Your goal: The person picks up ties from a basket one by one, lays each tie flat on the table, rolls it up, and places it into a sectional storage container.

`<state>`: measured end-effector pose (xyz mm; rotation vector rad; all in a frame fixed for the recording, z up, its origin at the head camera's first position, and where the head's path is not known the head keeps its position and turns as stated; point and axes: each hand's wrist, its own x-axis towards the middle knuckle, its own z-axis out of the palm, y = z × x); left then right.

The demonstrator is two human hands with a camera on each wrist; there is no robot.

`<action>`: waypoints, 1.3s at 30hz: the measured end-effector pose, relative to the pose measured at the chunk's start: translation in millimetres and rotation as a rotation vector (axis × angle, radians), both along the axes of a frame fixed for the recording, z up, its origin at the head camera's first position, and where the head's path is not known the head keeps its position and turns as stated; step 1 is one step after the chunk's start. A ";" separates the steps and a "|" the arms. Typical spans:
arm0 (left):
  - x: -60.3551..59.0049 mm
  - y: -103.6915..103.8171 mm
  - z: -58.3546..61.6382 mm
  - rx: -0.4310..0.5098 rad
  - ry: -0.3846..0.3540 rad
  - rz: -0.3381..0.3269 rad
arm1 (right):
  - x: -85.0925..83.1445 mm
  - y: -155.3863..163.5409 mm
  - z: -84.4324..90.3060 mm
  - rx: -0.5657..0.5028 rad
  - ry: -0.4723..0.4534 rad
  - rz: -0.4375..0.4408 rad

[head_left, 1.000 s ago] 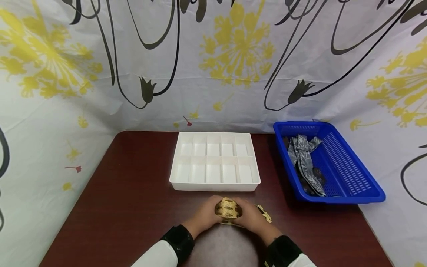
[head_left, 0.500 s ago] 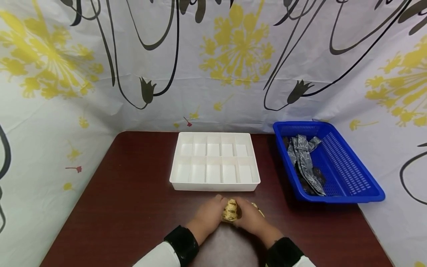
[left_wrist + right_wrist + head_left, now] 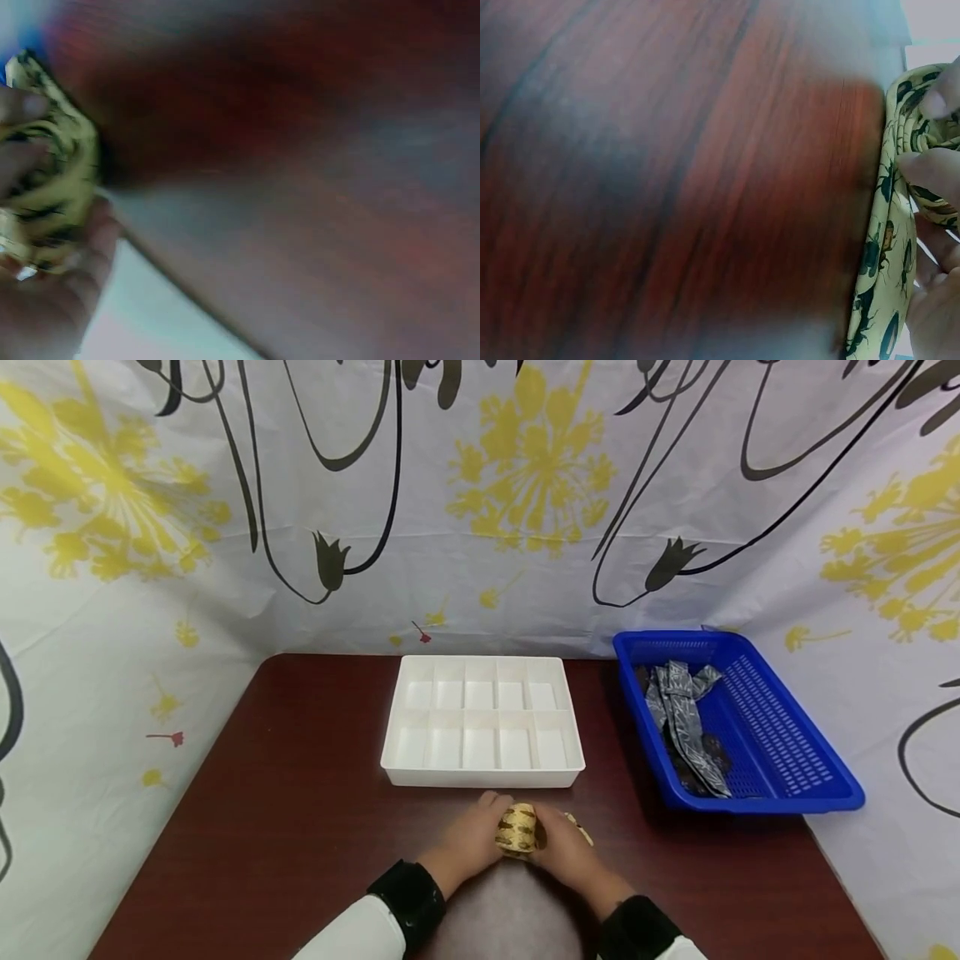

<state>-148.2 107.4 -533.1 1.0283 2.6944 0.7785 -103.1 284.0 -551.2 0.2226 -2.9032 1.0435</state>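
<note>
A yellow necktie (image 3: 516,829) with a dark print is coiled into a roll low over the table, just in front of the white divided tray. My left hand (image 3: 468,837) grips the roll from the left, its thumb and fingers around the side. From the right, my right hand (image 3: 567,852) pinches the same coil, and a short tail of fabric shows past its knuckles. Insect figures are visible on the necktie (image 3: 881,247) in the right wrist view, where a loose length runs down from the spiral. In the left wrist view the fingers press on the rolled necktie (image 3: 71,199).
Behind the hands stands the white tray (image 3: 480,779), with two rows of compartments. To the right sits a blue perforated basket (image 3: 780,727) holding a grey patterned fabric strip (image 3: 682,710) and darker items. The brown table (image 3: 300,827) meets a flower-printed curtain (image 3: 450,593) at the back.
The necktie's loose tail at the right has shortened, and the roll has turned to appear narrower. My left hand has shifted slightly right, closer to the right hand.
</note>
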 end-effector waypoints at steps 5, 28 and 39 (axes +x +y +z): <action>-8.0 -9.8 -13.3 0.246 -0.122 -0.042 | -4.1 2.3 -0.9 -0.011 -0.002 0.048; -6.4 -12.0 -20.5 0.244 -0.114 0.010 | 2.8 -9.8 -1.2 -0.034 -0.033 -0.052; -8.5 -9.4 -16.1 0.128 -0.105 -0.042 | 2.7 -8.6 -9.9 -0.080 -0.016 -0.035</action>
